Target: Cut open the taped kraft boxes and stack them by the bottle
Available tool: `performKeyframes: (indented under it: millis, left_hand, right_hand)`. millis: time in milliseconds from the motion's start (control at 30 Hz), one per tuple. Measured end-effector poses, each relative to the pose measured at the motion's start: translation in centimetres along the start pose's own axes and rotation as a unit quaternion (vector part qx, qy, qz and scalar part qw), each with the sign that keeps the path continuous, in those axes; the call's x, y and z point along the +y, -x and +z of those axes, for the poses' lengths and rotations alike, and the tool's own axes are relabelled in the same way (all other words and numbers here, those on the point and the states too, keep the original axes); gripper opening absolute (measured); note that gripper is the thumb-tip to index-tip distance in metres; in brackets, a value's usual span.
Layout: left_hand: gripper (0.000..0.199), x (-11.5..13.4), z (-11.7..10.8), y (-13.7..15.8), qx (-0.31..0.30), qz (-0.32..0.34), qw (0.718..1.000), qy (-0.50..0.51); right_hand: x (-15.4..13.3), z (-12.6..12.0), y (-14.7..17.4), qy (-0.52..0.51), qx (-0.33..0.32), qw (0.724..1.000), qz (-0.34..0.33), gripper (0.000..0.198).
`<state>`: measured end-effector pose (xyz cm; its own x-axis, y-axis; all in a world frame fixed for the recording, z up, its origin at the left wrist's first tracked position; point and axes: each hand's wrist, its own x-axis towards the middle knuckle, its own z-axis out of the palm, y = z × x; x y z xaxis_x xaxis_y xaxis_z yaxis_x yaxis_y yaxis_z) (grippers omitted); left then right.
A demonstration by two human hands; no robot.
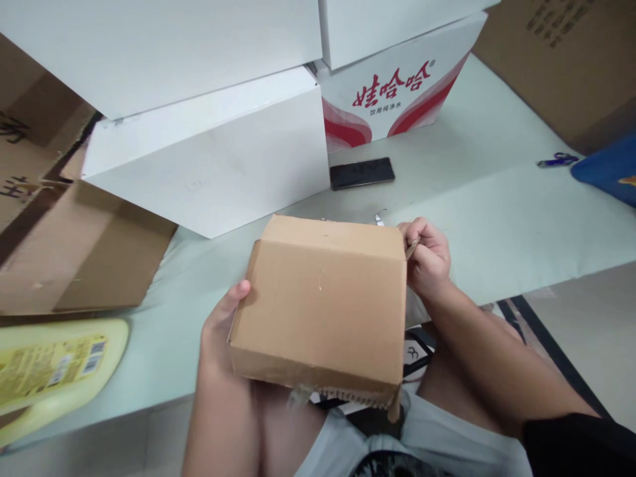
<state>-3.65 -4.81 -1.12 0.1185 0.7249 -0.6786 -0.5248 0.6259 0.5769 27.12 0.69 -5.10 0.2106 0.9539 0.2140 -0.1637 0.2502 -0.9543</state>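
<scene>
A brown cardboard box (322,305) is tilted above my lap at the table's front edge. Its near edge is torn, with a corrugated strip showing and a bit of clear tape (301,396) hanging off. My left hand (223,318) grips the box by its left side; the thumb rests at the upper left edge and the other fingers are hidden behind it. At the upper right corner, my right hand (428,255) is closed, pinching a small torn cardboard flap (412,248) of the same box.
Behind the box lie a black phone (362,173) and a small metallic piece (380,218) on the pale green table (497,218). White cartons (213,159) are stacked at the back. Cardboard boxes (94,245) and a yellow bottle (64,371) stand left; a blue object (609,169) is right.
</scene>
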Motion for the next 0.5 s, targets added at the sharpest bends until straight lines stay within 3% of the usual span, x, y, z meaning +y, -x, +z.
performKeyframes:
  millis: [67, 300, 433, 500]
  left_hand:
    - [0.055, -0.1, -0.5, 0.0, 0.029, -0.004, 0.999, 0.014]
    - [0.056, 0.3, 0.8, -0.9, -0.002, 0.03, 0.999, 0.03]
    - [0.048, 0.7, 2.4, -1.0, 0.026, 0.107, 0.992, 0.059]
    - [0.049, 0.8, 2.6, -1.3, 0.028, 0.133, 0.988, 0.073]
  right_hand:
    - [0.6, -0.1, -0.1, 0.016, -0.003, 1.0, 0.01, 0.018]
    - [3.1, -0.8, -0.5, 0.088, 0.002, 0.996, -0.007, 0.038]
    - [3.8, -1.1, -0.3, 0.106, -0.113, 0.988, -0.014, 0.086]
    - [3.8, -1.2, -0.1, 0.103, -0.18, 0.978, -0.009, 0.099]
